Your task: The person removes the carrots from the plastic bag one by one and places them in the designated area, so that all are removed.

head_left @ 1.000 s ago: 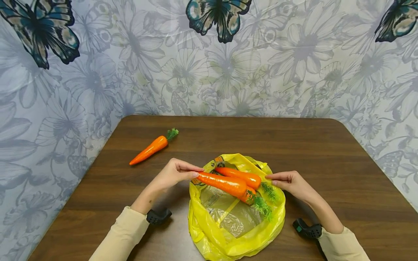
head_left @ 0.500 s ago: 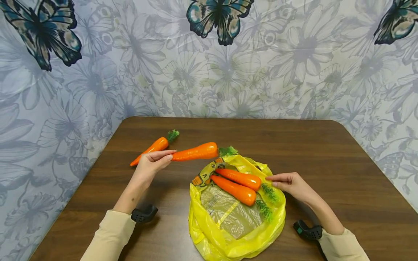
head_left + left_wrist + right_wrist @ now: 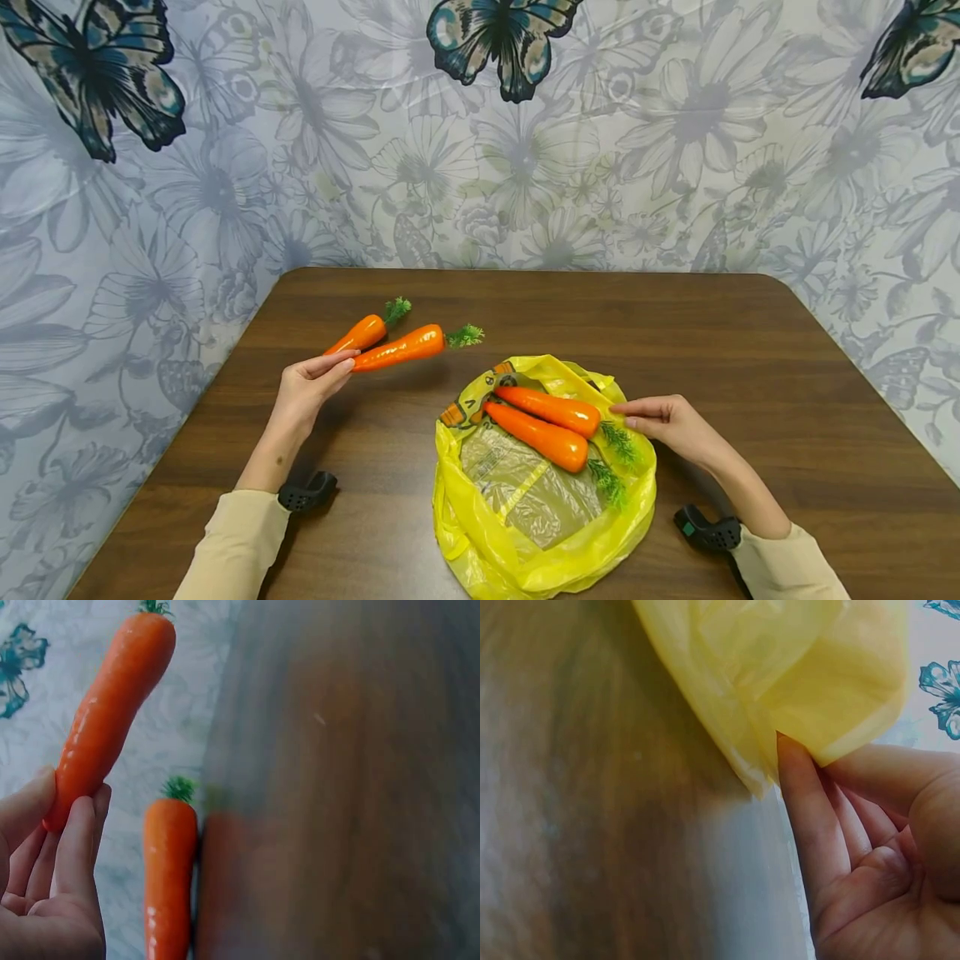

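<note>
My left hand (image 3: 311,392) pinches an orange carrot (image 3: 401,348) by its thin tip, its green top pointing right. In the left wrist view that carrot (image 3: 112,712) is raised above the table between thumb and fingers. Just behind it another carrot (image 3: 363,332) lies on the table, its tip hidden by the hand and held carrot. Two carrots (image 3: 551,408) lie side by side in the mouth of a yellow plastic bag (image 3: 480,546). My right hand (image 3: 671,425) pinches the bag's right edge between thumb and fingers, as the bag film (image 3: 825,697) shows in the right wrist view.
The brown wooden table (image 3: 750,350) has rounded far corners and meets a wall (image 3: 525,192) with a floral pattern and butterfly shapes. The bag stands upright with its mouth spread wide near the table's front middle.
My left hand has lifted one carrot out of the bag's mouth and carried it left, close to the carrot on the table. My right hand has stayed at the bag's edge.
</note>
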Available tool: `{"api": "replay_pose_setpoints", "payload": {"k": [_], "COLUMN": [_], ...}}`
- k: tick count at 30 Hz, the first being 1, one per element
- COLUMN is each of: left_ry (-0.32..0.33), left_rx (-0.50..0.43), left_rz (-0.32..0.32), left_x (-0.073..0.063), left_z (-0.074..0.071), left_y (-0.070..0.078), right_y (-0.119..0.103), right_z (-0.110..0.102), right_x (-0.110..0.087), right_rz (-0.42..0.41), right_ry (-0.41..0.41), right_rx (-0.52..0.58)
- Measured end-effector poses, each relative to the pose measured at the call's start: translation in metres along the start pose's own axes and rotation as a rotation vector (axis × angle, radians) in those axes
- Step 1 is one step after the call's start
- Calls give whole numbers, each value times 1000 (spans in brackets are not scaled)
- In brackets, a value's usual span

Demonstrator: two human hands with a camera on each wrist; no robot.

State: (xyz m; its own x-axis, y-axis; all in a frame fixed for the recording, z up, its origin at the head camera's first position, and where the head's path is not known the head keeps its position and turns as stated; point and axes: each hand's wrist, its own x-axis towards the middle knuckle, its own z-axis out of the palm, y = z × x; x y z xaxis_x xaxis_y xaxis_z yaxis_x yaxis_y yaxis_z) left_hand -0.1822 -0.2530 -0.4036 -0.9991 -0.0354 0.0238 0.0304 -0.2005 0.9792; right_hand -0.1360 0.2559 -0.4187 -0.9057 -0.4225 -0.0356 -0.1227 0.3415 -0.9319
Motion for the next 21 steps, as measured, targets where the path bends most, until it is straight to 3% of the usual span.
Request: {"api": "replay_pose_setpoints", "payload": {"k": [10,17,21], "left_ry": [186,285,310], "left_rx": [97,117,114], "left_rz": [31,39,29], "left_x": [2,1,-1], "left_z": [-11,-12,-14], "left_y": [-9,-12,-15], "right_y": [0,1,1], "right_z": [0,0,0], "right_x": [1,2,1], "right_rz": [0,2,4], "right_ry": [4,2,-2], "right_rx": [-9,-8,-3]}}
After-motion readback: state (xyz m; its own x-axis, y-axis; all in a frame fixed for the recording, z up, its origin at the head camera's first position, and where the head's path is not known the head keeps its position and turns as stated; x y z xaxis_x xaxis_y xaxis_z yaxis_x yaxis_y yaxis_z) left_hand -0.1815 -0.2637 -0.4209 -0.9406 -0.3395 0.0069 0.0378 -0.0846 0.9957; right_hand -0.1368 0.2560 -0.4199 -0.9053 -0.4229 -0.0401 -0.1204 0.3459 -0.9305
